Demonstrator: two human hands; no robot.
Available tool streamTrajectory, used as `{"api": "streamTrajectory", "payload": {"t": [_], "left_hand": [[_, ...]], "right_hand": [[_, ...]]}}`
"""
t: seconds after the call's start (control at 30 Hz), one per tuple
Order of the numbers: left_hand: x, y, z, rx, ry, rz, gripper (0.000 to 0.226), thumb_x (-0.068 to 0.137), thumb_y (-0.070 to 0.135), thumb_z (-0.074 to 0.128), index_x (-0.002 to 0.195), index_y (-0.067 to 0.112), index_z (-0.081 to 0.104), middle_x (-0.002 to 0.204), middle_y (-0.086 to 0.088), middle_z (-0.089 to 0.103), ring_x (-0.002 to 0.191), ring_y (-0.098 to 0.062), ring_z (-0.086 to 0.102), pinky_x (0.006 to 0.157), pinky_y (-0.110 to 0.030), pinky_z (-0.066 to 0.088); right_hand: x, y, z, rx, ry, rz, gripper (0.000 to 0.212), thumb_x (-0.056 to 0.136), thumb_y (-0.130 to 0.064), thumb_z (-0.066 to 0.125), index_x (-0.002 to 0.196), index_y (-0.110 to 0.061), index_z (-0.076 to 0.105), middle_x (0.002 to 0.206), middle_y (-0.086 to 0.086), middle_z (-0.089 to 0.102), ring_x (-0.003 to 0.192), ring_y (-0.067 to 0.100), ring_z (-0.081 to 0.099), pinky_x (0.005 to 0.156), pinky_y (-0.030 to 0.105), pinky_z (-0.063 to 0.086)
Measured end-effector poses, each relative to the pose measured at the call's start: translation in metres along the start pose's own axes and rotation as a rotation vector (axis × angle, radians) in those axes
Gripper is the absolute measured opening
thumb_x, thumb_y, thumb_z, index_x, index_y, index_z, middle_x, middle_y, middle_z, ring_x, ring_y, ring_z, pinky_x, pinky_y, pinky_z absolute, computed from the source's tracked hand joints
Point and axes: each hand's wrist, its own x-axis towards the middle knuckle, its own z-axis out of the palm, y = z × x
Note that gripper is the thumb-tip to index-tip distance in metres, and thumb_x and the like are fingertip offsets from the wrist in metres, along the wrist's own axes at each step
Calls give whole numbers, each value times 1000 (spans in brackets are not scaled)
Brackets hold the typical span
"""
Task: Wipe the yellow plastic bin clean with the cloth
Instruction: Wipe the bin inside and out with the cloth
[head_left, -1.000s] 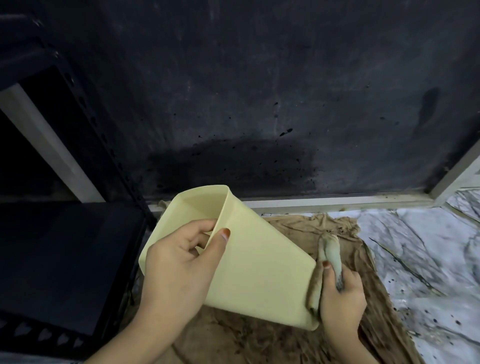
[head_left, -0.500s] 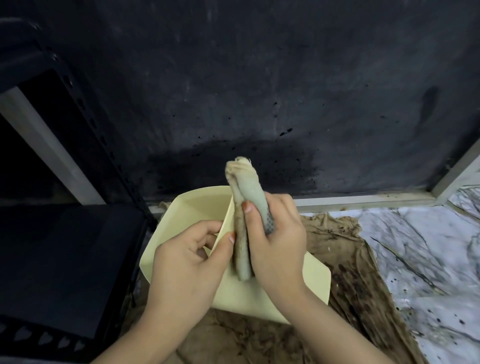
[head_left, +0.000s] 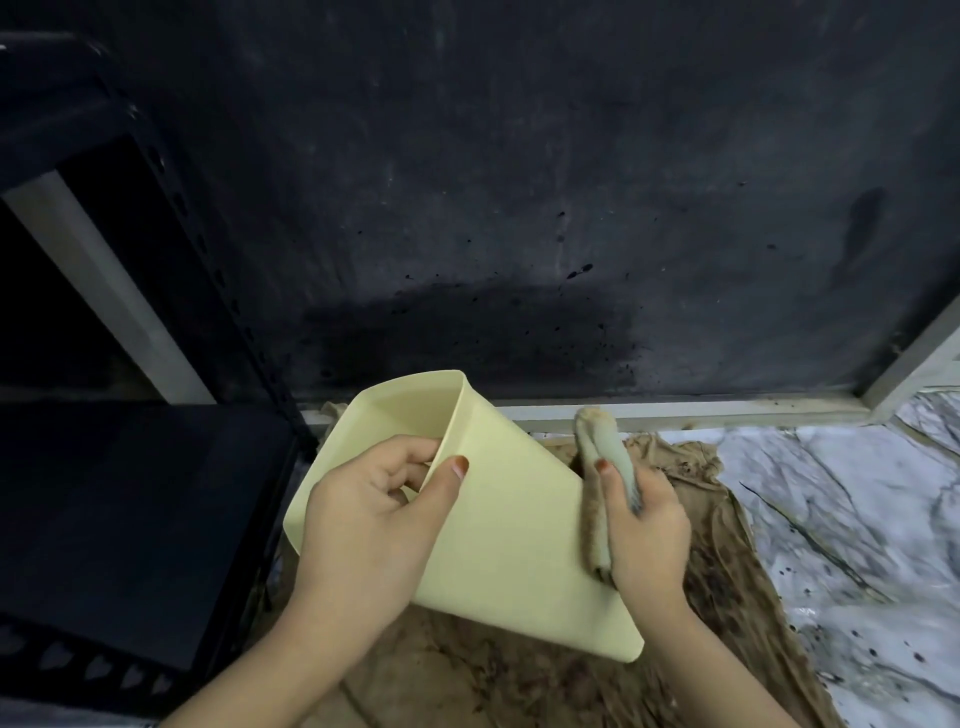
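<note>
Shelf (head_left: 130, 509): black metal, far left, beside bin.
Left hand (head_left: 374, 525): grips bin rim, thumb outside, fingers inside.
Bin (head_left: 509, 530): pale yellow smooth plastic, tipped on its side, mouth toward wall (head_left: 519, 182), held above brown rag (head_left: 727, 597).
Cloth (head_left: 597, 478): rolled, grey-tan, pressed on bin's right edge.
Right hand (head_left: 644, 525): curled around cloth.
Floor (head_left: 857, 509): white marbled, speckled.
</note>
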Motion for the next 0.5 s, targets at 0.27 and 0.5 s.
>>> {"api": "streamTrajectory", "payload": {"t": [0.27, 0.5], "left_hand": [[11, 3, 8, 29, 8, -23, 6, 74, 34, 71, 70, 31, 71, 67, 8, 73, 52, -11, 62, 56, -25, 49], [32, 17, 21, 120, -321, 147, 8, 76, 24, 72, 68, 23, 72, 51, 13, 56, 32, 0, 38, 39, -9, 27]], "right_hand": [[-28, 52, -18, -19, 107, 185, 18, 88, -17, 56, 83, -1, 60, 86, 15, 54, 85, 35, 54, 71, 34, 33], [-36, -10, -25, 89, 98, -20, 11, 82, -27, 60, 79, -16, 61, 79, 3, 55, 75, 17, 53, 64, 23, 30]]}}
